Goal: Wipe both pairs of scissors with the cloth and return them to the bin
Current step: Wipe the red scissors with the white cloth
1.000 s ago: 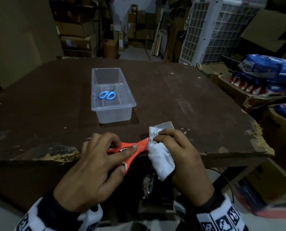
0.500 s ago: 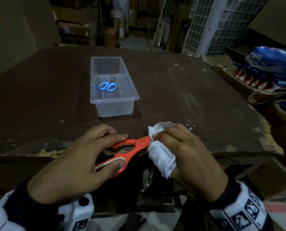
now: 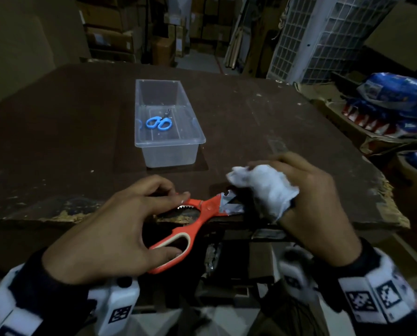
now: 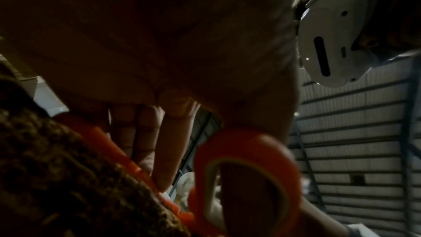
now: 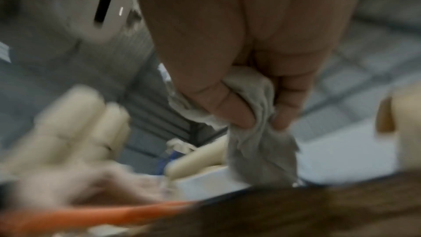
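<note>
On a dark counter amid stacked boxes, left fingers grip orange scissors; right fingers clutch the cloth at the blades.

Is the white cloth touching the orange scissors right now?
Cannot tell. In the head view the cloth covers the blade tips of the orange scissors, hiding any contact or gap; the right wrist view is blurred.

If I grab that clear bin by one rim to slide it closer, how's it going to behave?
The clear bin probably slides easily and feels light: thin translucent walls, and only the small blue scissors inside. They lie loose on its floor, so they may skate or rattle. Its long, narrow shape suggests pulling one rim could swivel it rather than tip it.
</note>
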`<state>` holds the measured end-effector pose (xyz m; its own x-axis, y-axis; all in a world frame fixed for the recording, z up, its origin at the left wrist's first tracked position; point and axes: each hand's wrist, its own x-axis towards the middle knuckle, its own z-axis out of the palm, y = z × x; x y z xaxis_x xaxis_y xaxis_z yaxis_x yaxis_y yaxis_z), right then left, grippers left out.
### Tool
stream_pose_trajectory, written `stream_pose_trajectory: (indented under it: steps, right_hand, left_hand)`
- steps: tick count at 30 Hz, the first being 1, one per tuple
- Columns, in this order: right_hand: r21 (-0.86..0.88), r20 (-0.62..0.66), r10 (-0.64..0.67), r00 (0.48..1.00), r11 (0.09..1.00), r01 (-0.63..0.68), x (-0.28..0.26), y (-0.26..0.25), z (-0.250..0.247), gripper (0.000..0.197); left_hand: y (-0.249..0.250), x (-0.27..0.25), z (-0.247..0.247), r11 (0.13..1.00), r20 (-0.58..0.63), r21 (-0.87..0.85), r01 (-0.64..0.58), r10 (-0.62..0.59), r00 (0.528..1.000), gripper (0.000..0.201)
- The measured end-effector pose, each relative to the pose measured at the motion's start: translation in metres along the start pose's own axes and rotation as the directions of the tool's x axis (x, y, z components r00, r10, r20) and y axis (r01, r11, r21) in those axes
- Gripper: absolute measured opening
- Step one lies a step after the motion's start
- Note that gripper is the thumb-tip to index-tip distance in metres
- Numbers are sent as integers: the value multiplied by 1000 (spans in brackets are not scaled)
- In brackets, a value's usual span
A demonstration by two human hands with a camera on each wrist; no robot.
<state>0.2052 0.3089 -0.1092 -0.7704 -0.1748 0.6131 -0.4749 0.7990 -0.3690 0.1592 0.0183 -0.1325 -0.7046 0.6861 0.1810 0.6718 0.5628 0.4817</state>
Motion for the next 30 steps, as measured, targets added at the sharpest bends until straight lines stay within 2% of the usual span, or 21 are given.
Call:
stream_pose_trajectory:
  steps: [2,4,5,8,11,15,18,20,21,23,26,30]
  right_hand:
    - [13,133,-41,990,999,40,-5,-19,23,33]
    - [-123,269,-37,962,990,73,-15,-33,42,52]
    - [-180,292,-21,956,981,77,-19,-33,44,58]
    - [-225,255,-8,967,972,67,-19,-15,36,44]
    - [-276,293,34,956,960,51,-18,1,30,37]
    - [-289,255,94,962,957,-17,-11,25,23,14]
    - [-203,135,33,990,979,-5,-7,32,19,23]
    - [-103,9,94,996,990,-92,-9,26,15,26]
    - [-45,-14,126,992,991,-127,-12,21,14,20]
    - [46,30,126,992,991,-127,-16,4,18,7]
    - [25,141,44,989,999,-48,-21,-12,37,12]
    - [-54,95,23,995,998,-18,-10,-7,44,14]
  left_hand:
    - [0,1,3,1000,-4,-10,-3,3,1000,76]
    - [0,2,4,1000,-15,-9,2,-2,1000,75]
    - [0,2,4,1000,-18,-8,3,-3,1000,74]
    - [-2,2,2,1000,-9,-5,-6,5,1000,75]
    - [-2,4,3,1000,-13,4,1,-1,1000,76]
    - [0,3,8,1000,-39,-9,6,-6,999,79]
    - [1,4,10,1000,-54,-7,5,-6,999,79]
    - [1,4,11,1000,-56,-1,0,0,998,80]
    - [2,4,11,1000,-58,-2,-1,1,998,80]
    - [3,4,11,1000,-59,-10,3,-3,998,78]
    - [2,4,11,1000,-60,1,-10,10,998,77]
    - [2,4,12,1000,-72,1,-18,18,997,77]
